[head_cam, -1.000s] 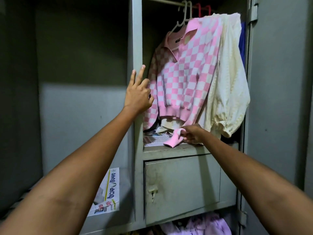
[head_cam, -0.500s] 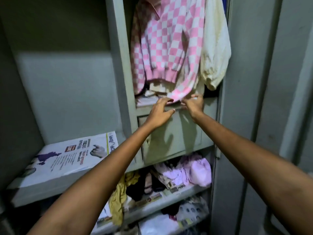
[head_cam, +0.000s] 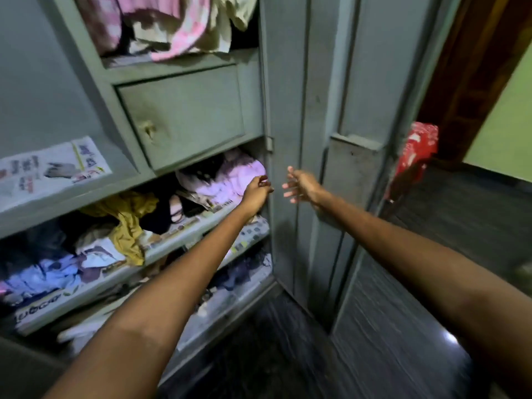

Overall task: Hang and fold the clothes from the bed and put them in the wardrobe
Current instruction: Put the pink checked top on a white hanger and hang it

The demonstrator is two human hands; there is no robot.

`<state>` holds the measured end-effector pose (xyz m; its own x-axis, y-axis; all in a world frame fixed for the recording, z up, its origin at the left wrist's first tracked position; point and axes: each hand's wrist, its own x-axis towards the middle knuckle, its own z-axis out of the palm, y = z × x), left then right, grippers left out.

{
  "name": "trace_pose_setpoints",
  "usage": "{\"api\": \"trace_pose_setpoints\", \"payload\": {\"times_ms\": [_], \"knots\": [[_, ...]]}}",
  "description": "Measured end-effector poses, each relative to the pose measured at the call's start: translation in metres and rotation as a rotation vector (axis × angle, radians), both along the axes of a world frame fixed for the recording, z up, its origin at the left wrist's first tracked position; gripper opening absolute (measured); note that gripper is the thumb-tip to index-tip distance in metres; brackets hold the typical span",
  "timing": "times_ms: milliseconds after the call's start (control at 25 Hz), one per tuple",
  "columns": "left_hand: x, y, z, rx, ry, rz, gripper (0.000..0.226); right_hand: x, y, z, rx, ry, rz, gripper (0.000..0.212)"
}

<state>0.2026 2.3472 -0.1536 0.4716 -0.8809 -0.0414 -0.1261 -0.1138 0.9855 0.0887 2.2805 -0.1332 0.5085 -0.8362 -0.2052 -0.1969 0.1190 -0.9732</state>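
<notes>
The left hand [head_cam: 257, 193] is curled loosely and holds nothing, by the grey metal wardrobe [head_cam: 184, 116]. The right hand [head_cam: 302, 185] has fingers spread, empty, near the grey door [head_cam: 313, 96].

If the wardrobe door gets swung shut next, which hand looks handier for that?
Probably the right hand. It is open, fingers spread, and hovers just in front of the open wardrobe door. The left hand is over by the shelf with the pale pink garment, fingers curled, farther from the door panel.
</notes>
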Motion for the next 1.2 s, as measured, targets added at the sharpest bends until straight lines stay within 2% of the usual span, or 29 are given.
{"api": "trace_pose_setpoints", "payload": {"times_ms": [200,320,400,520,680,800,920,1080,1200], "knots": [[-0.111,0.018,-0.079,0.321,0.128,-0.080,0.040,-0.139,0.032,-0.100,0.225,0.155,-0.024,0.035],[-0.180,0.026,-0.106,0.416,0.146,-0.187,0.029,-0.222,0.044,-0.135,0.303,0.181,-0.163,0.037],[-0.226,0.024,-0.116,0.438,0.150,-0.251,0.020,-0.275,0.053,-0.143,0.328,0.195,-0.254,0.034],[-0.292,0.011,-0.122,0.450,0.137,-0.361,0.045,-0.342,0.062,-0.138,0.346,0.160,-0.358,0.032],[-0.361,-0.026,-0.122,0.490,0.166,-0.472,0.048,-0.411,0.052,-0.129,0.340,0.093,-0.516,0.030],[-0.414,-0.065,-0.123,0.526,0.140,-0.597,0.059,-0.458,0.029,-0.133,0.371,0.073,-0.625,0.037],[-0.462,-0.108,-0.122,0.528,0.107,-0.657,0.059,-0.501,-0.004,-0.141,0.348,0.031,-0.746,0.025],[-0.524,-0.186,-0.131,0.504,0.085,-0.759,0.055,-0.565,-0.064,-0.156,0.411,0.002,-0.880,0.038],[-0.566,-0.247,-0.134,0.518,0.062,-0.837,0.054,-0.597,-0.102,-0.146,0.414,-0.058,-1.006,0.039]]}}
